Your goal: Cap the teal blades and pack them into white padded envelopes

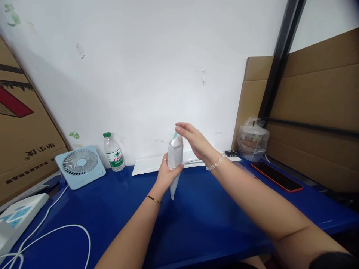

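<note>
My left hand [167, 172] is closed round a slim white pouch [175, 157] held upright above the blue table [117, 209]. The pouch's lower end points down toward the tabletop. My right hand [193, 141] hovers at the pouch's top with its fingers stretched out and apart, the fingertips beside the top edge. I cannot tell if they touch it. A thin bracelet is on my left wrist and a beaded one on my right.
A stack of white mailer bags [153, 163] lies by the wall behind the hands. A water bottle [113, 152] and a small blue fan [80, 164] stand at left, with white cables [64, 231]. A phone [276, 176] and a bagged drink cup [252, 139] are at right. Cardboard flanks both sides.
</note>
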The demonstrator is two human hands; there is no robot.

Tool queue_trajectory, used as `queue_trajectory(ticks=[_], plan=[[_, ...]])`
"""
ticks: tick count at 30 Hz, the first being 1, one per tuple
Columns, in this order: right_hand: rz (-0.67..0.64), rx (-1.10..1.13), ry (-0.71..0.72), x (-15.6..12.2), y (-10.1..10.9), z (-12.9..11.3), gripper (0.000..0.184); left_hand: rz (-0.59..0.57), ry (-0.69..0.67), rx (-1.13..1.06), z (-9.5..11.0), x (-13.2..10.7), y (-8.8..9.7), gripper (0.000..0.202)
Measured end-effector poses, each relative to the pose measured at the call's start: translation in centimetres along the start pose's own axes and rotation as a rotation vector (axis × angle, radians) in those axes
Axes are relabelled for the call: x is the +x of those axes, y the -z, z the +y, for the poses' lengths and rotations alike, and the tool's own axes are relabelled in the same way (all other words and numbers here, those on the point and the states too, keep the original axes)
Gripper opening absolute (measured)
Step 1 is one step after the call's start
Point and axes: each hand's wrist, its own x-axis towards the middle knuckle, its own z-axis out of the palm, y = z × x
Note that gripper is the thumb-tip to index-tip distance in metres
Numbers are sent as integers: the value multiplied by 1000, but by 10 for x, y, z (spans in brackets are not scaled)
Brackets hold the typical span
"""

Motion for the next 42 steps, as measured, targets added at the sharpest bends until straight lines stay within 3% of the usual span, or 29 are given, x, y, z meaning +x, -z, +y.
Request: queue_trajectory(ticks=[4, 7, 10, 13, 17, 24, 30, 36, 39, 42], plan=[[15, -219, 262, -8, 17, 5, 35, -153, 98, -301, -4, -2, 3, 55], [10, -435, 484, -21, 27, 7, 33, -197, 154, -462, -3, -4, 3, 55], [-3, -543, 590, -29, 33, 5, 38, -253, 183, -523, -3, -6, 3, 58], [-32, -586, 562, -24, 35, 1, 38, -313, 165, -511, -3, -8, 3, 61], [-254, -605, 448, -12, 39, -9, 28, -310, 146, -464, -3, -9, 2, 61], [-478, -581, 354, -9, 50, -28, 30, -285, 184, -482, -5, -9, 2, 59], [-387, -576, 340, -5, 49, -33, 25, -233, 242, -461, -5, -9, 2, 58], [-320, -552, 266, -6, 46, -34, 27, -262, 197, -360, -2, -8, -1, 51], [-226, -575, 325, -6, 47, -29, 27, -301, 182, -286, 0, -8, -5, 41], [-134, -733, 447, -4, 48, -21, 21, -287, 174, -230, 0, -8, -7, 37]])
